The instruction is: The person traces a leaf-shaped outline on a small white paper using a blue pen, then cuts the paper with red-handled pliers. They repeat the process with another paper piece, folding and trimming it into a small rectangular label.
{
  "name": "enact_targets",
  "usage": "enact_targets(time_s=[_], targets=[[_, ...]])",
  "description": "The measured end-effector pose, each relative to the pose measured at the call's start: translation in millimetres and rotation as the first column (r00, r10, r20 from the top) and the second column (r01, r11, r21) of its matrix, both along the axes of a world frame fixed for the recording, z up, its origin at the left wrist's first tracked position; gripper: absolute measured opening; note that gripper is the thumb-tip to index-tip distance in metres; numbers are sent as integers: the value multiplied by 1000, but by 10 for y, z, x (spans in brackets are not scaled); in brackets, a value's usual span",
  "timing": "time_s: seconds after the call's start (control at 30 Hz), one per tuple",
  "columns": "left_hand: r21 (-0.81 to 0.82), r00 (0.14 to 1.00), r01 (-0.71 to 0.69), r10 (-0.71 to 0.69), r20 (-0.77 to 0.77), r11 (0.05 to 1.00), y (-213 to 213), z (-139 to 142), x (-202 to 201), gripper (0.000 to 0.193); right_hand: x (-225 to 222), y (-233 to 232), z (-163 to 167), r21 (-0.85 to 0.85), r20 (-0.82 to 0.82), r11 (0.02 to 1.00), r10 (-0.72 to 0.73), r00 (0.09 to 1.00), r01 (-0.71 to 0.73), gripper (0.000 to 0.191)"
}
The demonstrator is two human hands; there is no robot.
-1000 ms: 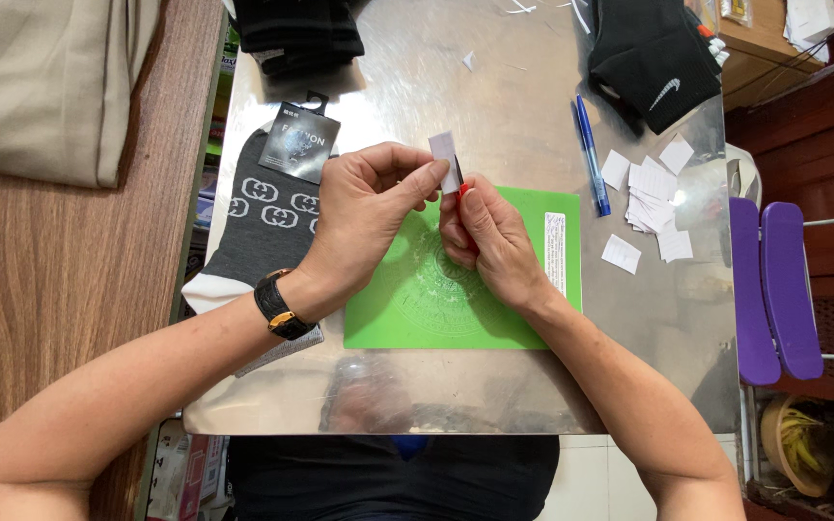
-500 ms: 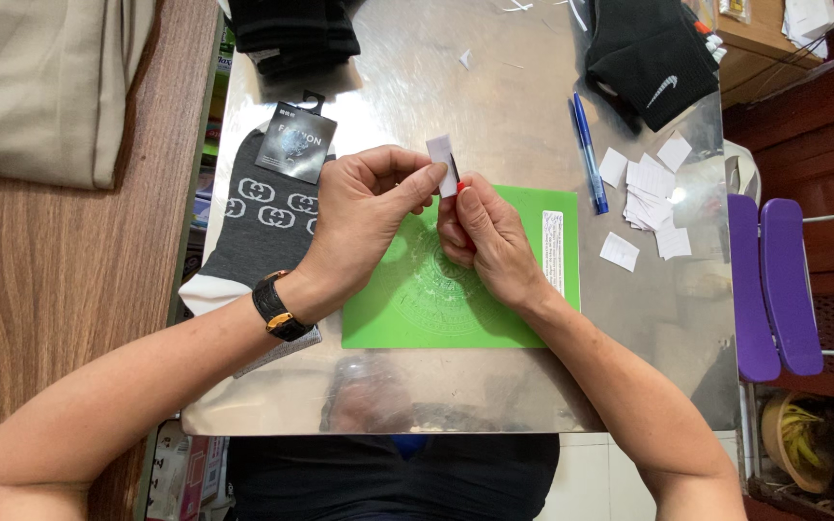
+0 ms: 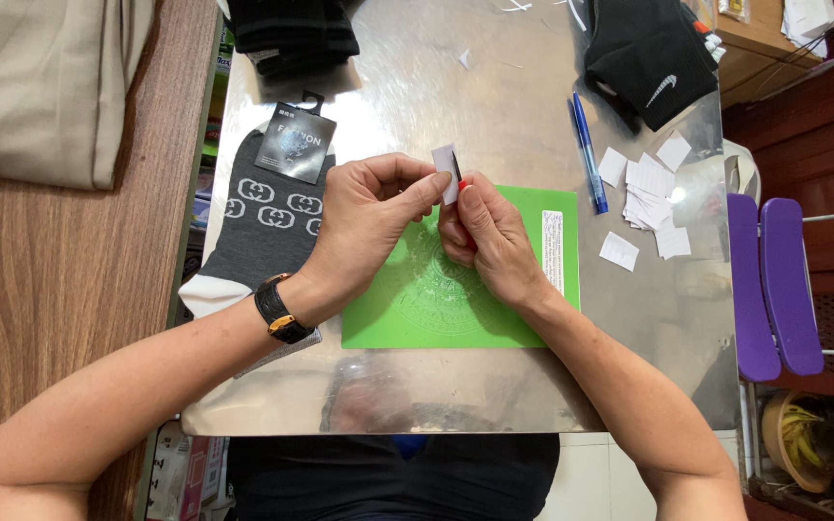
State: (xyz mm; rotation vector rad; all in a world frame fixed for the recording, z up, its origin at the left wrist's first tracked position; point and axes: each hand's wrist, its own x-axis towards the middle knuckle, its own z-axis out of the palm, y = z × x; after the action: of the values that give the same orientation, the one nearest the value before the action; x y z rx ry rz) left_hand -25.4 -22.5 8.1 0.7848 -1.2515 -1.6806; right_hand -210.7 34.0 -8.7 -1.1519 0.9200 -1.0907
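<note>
Steel table (image 3: 494, 376) carries a green mat (image 3: 407, 318), a grey sock (image 3: 263, 217) at left, and cut slips (image 3: 644, 188) piled at right, apparently finished. Above the mat, left hand (image 3: 364, 222) and right hand (image 3: 489, 236) pinch one slip (image 3: 446, 166) between them, work on it seemingly unfinished.

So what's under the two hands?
A green mat with a round pattern, lying on the shiny metal table. The left hand and right hand cover part of the mat's upper middle.

grey patterned sock (image 3: 261, 217), blue pen (image 3: 588, 152), white paper slips (image 3: 647, 188), purple bars (image 3: 772, 282)
</note>
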Motion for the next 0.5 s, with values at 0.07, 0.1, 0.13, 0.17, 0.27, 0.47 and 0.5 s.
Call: enact_targets(time_s=[0.07, 0.1, 0.13, 0.17, 0.27, 0.47, 0.5], targets=[[5, 1000, 5, -5, -5, 1000, 8, 0, -1, 15, -3, 3, -4, 8, 21, 1000, -2, 1000, 1, 36], [13, 1000, 6, -6, -12, 1000, 14, -1, -6, 15, -4, 4, -4, 11, 31, 1000, -2, 1000, 2, 35], [21, 1000, 8, -7, -18, 1000, 18, -2, -10, 15, -5, 5, -4, 11, 25, 1000, -4, 1000, 4, 36], [23, 1000, 9, -9, -13, 1000, 26, -3, -10, 15, -4, 8, -4, 11, 18, 1000, -5, 1000, 5, 36], [27, 1000, 11, -11, -3, 1000, 28, 0, -9, 15, 1, 2, 3, 6, 11, 1000, -2, 1000, 2, 36], [13, 1000, 16, -16, 18, 1000, 28, 17, -2, 16, -5, -2, 12, 12, 15, 1000, 2, 1000, -2, 36], [17, 1000, 16, -16, 16, 1000, 28, 19, -1, 16, -11, -2, 12, 9, 7, 1000, 5, 1000, -5, 37]])
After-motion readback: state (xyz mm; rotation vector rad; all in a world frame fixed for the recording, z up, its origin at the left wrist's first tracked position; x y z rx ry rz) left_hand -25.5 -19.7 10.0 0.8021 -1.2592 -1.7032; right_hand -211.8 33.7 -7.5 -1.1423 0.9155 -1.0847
